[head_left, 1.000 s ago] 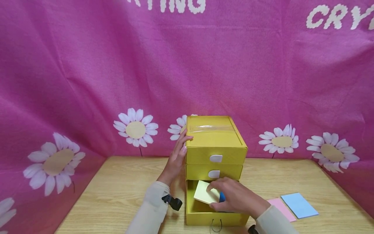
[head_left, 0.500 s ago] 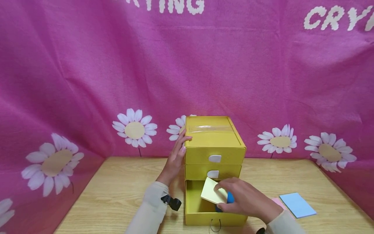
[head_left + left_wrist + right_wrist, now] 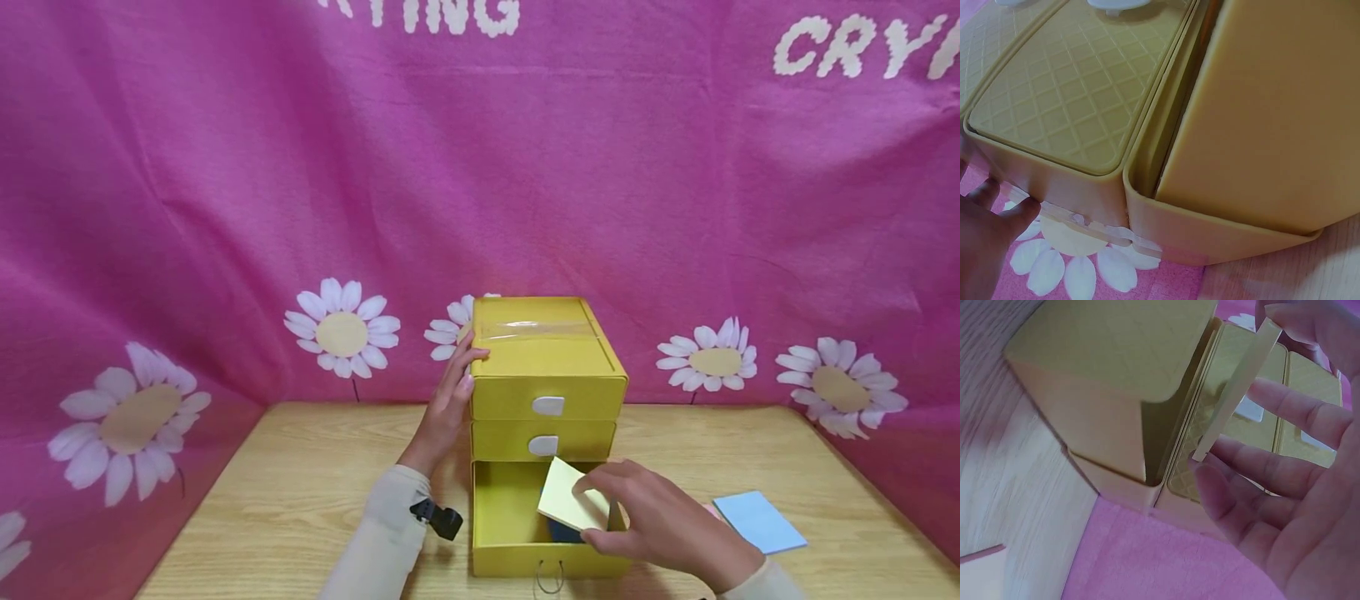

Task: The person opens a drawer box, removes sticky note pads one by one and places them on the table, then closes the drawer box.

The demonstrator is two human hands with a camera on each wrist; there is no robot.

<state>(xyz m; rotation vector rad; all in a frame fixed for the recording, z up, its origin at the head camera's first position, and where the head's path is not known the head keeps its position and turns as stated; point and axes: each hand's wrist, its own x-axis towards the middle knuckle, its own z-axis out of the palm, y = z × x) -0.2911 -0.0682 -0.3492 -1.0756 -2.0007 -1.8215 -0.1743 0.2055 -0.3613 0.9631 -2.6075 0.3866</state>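
A yellow three-drawer box [image 3: 543, 354] stands on the wooden table, its bottom drawer [image 3: 502, 561] pulled out. Against the box's left side rests my left hand [image 3: 442, 417], fingers extended along the upper edge; the left wrist view shows its fingertips on the side wall. My right hand [image 3: 660, 521] pinches a pale yellow sticky note pad [image 3: 564, 504] by its edges, tilted above the right part of the drawer. In the right wrist view the pad [image 3: 1238, 390] appears edge-on between thumb and fingers. A blue object [image 3: 564, 532] inside the drawer is mostly hidden beneath the pad.
A light blue note pad [image 3: 760, 522] lies on the table to the right, with a pink one [image 3: 711, 510] largely covered by my right hand. Both upper drawers are closed and have white tabs [image 3: 547, 406]. Behind the table hangs a pink cloth [image 3: 480, 167] printed with flowers.
My right hand has moved right with the yellow sticky note pad, from the middle of the drawer toward its right side. The left hand has stayed on the box.
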